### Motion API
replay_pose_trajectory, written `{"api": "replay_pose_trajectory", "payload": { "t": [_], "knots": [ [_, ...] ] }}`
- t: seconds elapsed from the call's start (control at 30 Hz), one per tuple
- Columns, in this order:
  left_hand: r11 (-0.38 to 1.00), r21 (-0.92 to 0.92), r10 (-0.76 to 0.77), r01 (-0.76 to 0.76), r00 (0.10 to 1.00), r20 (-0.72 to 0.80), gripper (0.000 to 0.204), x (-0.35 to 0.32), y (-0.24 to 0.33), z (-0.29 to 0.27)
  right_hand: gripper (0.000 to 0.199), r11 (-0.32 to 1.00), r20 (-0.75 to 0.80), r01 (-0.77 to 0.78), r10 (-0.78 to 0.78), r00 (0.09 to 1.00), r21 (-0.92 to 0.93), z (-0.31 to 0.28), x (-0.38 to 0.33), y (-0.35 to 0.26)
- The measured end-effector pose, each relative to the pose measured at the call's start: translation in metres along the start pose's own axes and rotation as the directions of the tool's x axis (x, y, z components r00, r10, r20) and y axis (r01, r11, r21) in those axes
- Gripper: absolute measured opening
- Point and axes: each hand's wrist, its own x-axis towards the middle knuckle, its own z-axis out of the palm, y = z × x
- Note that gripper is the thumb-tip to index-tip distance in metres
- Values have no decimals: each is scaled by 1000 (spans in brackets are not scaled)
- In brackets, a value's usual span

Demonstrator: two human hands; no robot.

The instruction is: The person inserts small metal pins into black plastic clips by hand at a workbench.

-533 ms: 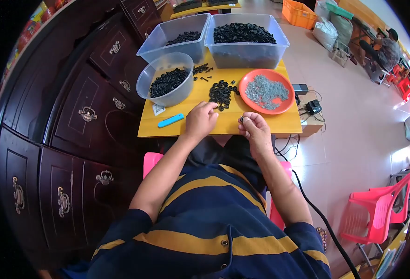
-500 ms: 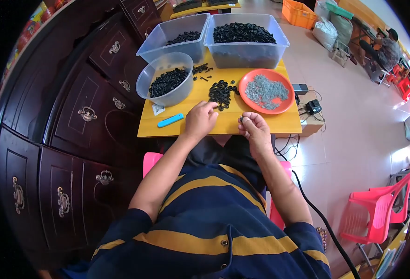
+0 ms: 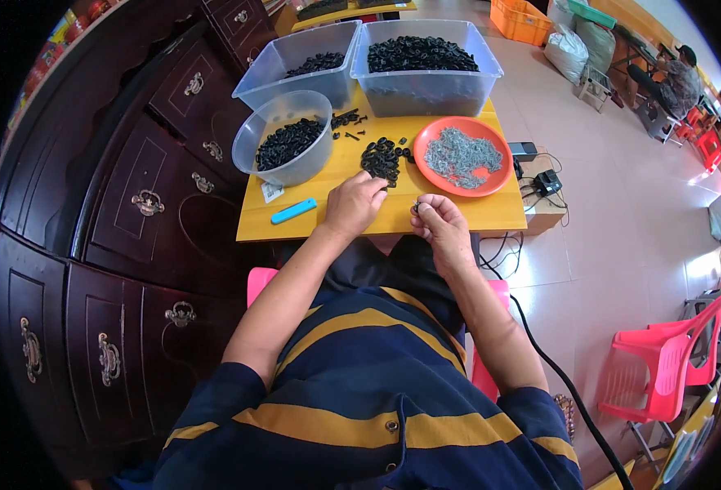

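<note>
At the near edge of a loose pile of small black ring-like parts, my left hand has its thumb and forefinger closed together on one of them. My right hand is closed too, pinching a small dark part between thumb and forefinger, over the table's front edge. Beyond it stands an orange-red plate holding a heap of small silvery metal pieces. A light blue, rod-shaped tool lies left of my left hand.
A round clear tub of black parts stands at the table's left. Behind are two clear bins, the left bin and the fuller right bin. Dark drawers flank the left side. A pink chair and a seated person are to the right.
My left hand has shifted slightly and its fingertips now meet the pile's near edge. My right hand still pinches the small dark part. The whole view has moved a little.
</note>
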Motion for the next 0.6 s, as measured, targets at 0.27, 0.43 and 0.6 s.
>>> {"api": "replay_pose_trajectory", "payload": {
  "t": [0.27,0.43,0.6],
  "knots": [
    [975,139,181,-175,983,-35,12,-2,0,3,16,1000,12,-14,14,1000,-8,2,2,1],
    [988,-31,151,-154,986,-71,13,-16,10,2,17,1000,16,-7,7,1000,-4,0,2,1],
    [891,-454,12,7,999,38,11,-35,65,-16,16,985,-74,-29,42,996,172,0,-1,-4]
  ]
}}
